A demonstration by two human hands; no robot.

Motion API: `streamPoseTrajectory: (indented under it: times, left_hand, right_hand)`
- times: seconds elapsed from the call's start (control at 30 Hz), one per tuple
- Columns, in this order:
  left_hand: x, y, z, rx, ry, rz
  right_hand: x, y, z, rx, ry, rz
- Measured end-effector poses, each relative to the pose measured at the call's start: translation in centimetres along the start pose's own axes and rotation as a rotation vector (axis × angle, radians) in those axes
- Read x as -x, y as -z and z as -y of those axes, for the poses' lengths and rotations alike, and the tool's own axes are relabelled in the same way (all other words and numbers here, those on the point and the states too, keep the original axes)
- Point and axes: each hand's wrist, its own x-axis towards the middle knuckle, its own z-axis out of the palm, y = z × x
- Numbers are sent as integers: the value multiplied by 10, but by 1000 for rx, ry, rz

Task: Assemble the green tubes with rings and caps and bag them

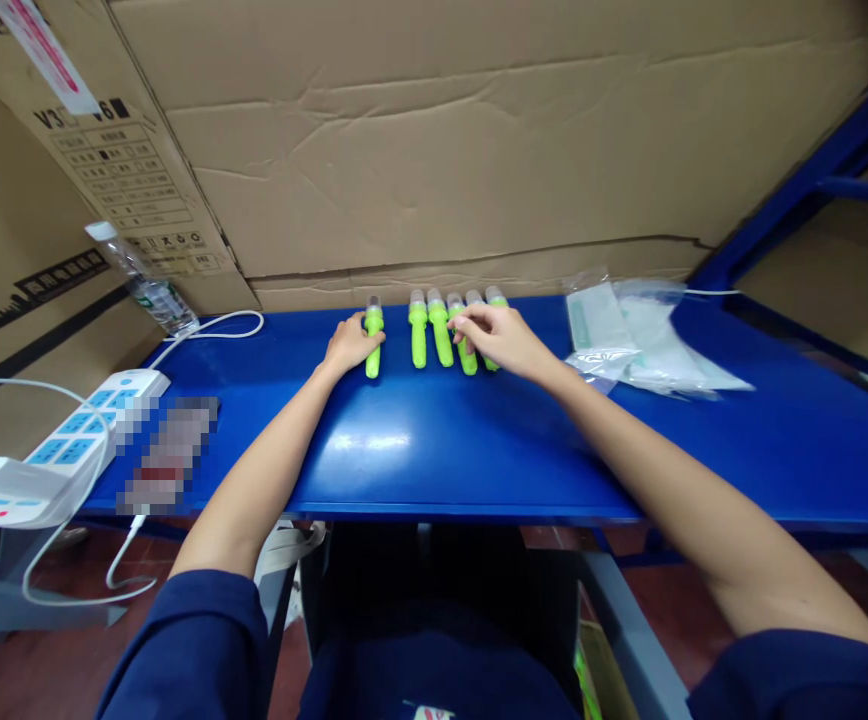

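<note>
Several lime-green sticks shaped like small flashlights, with clear caps at their far ends, lie in a row on the blue table (419, 440). My left hand (351, 345) has its thumb and fingers around the leftmost green stick (373, 350), which lies apart from the others. Over the right part of the row, my right hand (500, 338) is bent with its fingertips at a green stick (467, 360), partly covering it and the two to its right. Two more, a green stick (419, 340) and its neighbour (441, 338), lie uncovered between my hands.
Clear plastic bags with pale contents (629, 335) lie at the right. On the left are a water bottle (153, 290), a white power strip (74, 440), a blurred phone-like object (171, 455) and white cables. Cardboard (434, 150) stands behind the table; a blue metal frame (794, 190) rises at right.
</note>
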Motion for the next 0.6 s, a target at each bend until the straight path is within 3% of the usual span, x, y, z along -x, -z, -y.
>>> streamPoseTrajectory:
  times: [0.17,0.3,0.43,0.53,0.6]
  left_hand:
    - [5,-7,-6,-167,-45,-39]
    - [13,-8,-18,-229,-16,-28]
    - [15,-5,-22,-203,-37,28]
    - [15,-4,-19,-190,-100,78]
    - [15,-4,-18,-182,-125,61]
  right_hand:
    - [-9,32,-15,291,-38,-262]
    - [-8,64,-30,574,-296,-441]
    - [1,88,-44,758,-655,-390]
    - [3,96,-60,762,-904,-310]
    - [3,98,-74,720,-989,-257]
